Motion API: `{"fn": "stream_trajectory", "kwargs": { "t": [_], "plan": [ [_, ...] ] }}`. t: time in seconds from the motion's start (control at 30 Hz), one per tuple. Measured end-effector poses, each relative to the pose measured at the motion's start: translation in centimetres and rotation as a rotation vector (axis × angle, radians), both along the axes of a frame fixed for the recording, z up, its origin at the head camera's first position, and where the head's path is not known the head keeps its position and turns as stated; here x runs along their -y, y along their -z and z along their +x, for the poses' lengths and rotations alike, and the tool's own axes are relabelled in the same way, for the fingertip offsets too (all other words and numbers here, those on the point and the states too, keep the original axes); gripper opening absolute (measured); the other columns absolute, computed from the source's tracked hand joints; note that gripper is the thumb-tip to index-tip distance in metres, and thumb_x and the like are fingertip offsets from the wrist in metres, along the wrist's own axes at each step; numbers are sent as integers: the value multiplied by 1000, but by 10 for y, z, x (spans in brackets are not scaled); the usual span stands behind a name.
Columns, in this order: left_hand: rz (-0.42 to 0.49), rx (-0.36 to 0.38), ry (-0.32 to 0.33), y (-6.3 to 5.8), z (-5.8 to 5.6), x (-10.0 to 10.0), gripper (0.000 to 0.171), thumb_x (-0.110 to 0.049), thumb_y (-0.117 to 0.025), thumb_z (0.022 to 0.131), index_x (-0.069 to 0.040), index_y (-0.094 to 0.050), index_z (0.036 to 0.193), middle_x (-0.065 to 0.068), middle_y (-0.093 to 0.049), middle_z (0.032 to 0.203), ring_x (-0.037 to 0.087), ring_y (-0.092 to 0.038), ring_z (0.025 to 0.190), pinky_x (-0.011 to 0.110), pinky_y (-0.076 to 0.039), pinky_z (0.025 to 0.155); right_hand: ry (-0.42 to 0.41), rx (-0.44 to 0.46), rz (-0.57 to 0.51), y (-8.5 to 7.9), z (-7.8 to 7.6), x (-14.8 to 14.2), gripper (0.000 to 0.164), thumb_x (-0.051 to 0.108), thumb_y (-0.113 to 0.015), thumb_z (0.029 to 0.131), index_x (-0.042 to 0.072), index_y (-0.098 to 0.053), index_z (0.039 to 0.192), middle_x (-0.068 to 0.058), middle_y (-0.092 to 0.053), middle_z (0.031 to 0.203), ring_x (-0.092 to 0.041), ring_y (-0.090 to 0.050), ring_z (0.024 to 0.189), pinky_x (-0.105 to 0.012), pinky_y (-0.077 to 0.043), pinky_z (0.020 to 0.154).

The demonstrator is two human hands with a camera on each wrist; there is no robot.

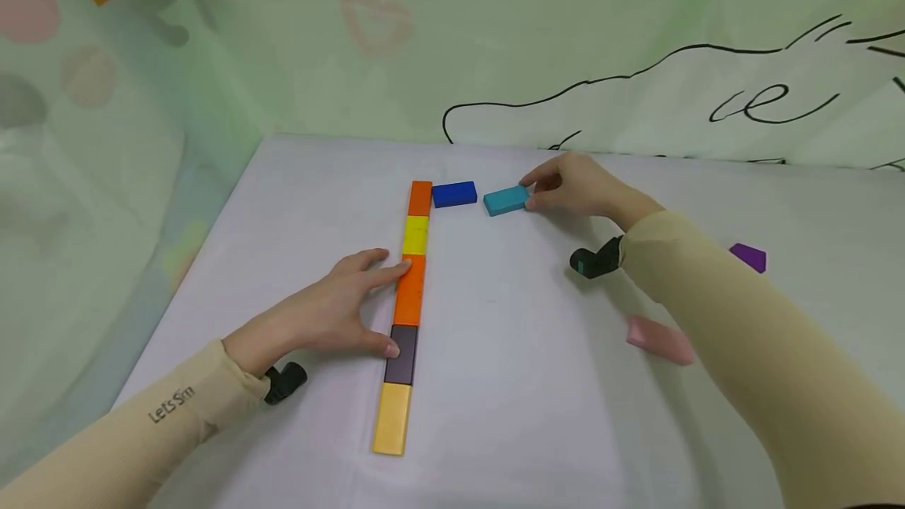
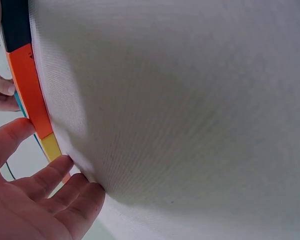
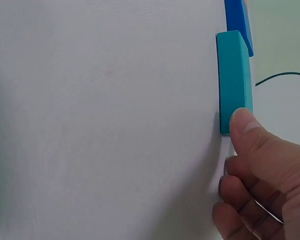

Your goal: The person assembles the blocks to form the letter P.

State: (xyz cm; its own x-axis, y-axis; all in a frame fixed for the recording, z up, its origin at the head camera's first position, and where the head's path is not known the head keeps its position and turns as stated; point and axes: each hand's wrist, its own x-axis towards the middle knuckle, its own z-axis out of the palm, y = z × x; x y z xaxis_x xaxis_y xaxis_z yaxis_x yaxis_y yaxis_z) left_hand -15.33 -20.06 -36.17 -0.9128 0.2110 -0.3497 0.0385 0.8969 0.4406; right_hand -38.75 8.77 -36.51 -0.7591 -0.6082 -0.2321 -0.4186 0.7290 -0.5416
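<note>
My right hand [image 1: 576,187] pinches the near end of a teal block [image 1: 506,200] between thumb and fingers. In the right wrist view the thumb lies on that end of the block [image 3: 232,80]. A blue block [image 1: 455,195] lies just left of it, its left end against the top of a straight row. That row runs orange [image 1: 420,199], yellow [image 1: 415,235], longer orange [image 1: 409,289], dark grey [image 1: 401,354] and light yellow-orange [image 1: 392,419]. My left hand [image 1: 335,305] is spread beside the row, index fingertip on the longer orange block, thumb at the grey one.
A pink block [image 1: 661,339] and a purple block [image 1: 748,258] lie on the white table [image 1: 509,399] near the right forearm. Dark wrist cameras stick out below each sleeve. Behind the table hangs a pale green printed cloth [image 1: 304,61].
</note>
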Motion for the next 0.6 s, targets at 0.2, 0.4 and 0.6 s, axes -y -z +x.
{"fn": "stream_trajectory", "kwargs": {
  "t": [0.2,0.4,0.6],
  "plan": [
    [-2,-4,-1,-1,0,0,97,-39,-90,76,-21,-41,158,20,-26,166,43,-28,152,61,-40,116,5,-7,-15,1,0,3,39,20,-73,95,7,-69,132,-14,-66,107,-28,-53,100,-35,-43,82],
    [2,-10,4,-1,0,0,97,-39,-90,76,-20,-41,158,21,-26,166,44,-28,151,61,-40,116,45,-23,-16,4,1,8,38,21,-74,95,6,-70,129,-14,-65,104,-28,-52,98,-35,-43,81],
    [-1,-6,3,-2,1,0,97,-39,-90,76,-20,-42,158,21,-26,166,44,-29,151,62,-40,115,58,-49,-25,3,3,11,38,21,-76,93,1,-70,125,-14,-66,101,-27,-54,95,-34,-43,80]
  ]
}}
